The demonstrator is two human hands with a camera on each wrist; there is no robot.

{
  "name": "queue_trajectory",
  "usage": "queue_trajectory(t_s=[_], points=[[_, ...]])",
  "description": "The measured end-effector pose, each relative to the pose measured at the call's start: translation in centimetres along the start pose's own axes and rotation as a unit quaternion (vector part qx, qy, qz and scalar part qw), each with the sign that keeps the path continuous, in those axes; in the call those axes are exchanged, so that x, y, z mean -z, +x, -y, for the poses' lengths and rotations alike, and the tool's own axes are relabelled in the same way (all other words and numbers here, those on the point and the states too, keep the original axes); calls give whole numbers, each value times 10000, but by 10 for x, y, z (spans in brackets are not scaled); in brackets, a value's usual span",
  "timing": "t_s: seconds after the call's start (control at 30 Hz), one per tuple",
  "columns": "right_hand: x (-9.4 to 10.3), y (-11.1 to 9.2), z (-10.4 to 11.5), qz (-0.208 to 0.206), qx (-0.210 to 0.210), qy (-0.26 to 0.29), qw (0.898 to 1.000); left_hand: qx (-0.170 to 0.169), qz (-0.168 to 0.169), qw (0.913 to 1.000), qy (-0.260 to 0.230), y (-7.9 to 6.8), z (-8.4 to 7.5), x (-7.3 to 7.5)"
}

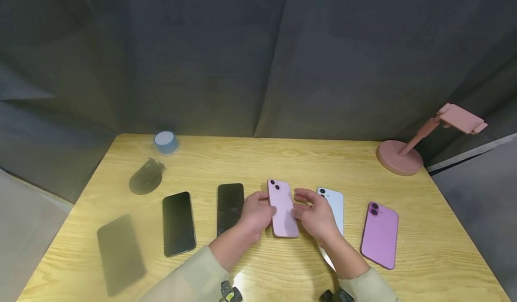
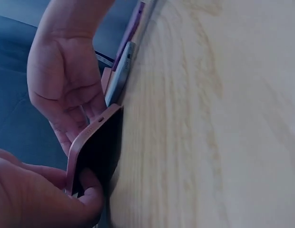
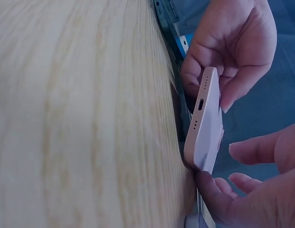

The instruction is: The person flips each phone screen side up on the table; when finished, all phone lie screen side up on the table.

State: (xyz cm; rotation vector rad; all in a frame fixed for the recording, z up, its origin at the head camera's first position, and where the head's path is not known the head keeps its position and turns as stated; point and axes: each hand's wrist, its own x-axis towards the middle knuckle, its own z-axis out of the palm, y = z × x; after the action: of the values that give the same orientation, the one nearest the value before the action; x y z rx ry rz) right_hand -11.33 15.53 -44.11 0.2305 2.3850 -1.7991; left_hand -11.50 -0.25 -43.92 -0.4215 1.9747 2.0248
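Near the middle of the table, my left hand pinches the left edge of a pale pink smartphone, its thumb on the back. The phone lies back up, with two camera lenses at its top left. In the left wrist view the pink phone is tilted, one edge raised off the wood, and a left fingertip sits under its dark screen side. My right hand is at the right edge with fingers spread; in the right wrist view one right fingertip touches the phone's lower corner.
A white phone lies partly under my right forearm, and a purple phone farther right. Leftward are black phones, a grey slab, a grey rounded object and a blue tub. A pink stand stands back right.
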Motion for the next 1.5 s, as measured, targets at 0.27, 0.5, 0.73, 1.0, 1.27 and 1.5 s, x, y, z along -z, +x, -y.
queue_trajectory(t_s=[0.27, 0.5, 0.73, 1.0, 1.27, 1.5], points=[[-2, 0, -3, 131, 116, -391, 9991, -133, -321, 9992, -188, 2, 5, 1], [-1, 4, -4, 552, -167, 748, 9955, -327, -251, 9974, -587, 2, 0, 5], [0, 7, -10, 680, -391, 1461, 9862, -537, -947, 9940, -108, -5, -8, 0], [0, 6, -10, 923, -303, 1859, 9778, -799, -1134, 9903, -29, -8, -13, -1], [-1, 3, -13, 2241, -25, 2248, 9483, -1113, -941, 9892, 179, -9, -17, -1], [-8, -2, -4, 2883, 445, 2395, 9260, -1491, -907, 9840, 347, -17, -24, -2]])
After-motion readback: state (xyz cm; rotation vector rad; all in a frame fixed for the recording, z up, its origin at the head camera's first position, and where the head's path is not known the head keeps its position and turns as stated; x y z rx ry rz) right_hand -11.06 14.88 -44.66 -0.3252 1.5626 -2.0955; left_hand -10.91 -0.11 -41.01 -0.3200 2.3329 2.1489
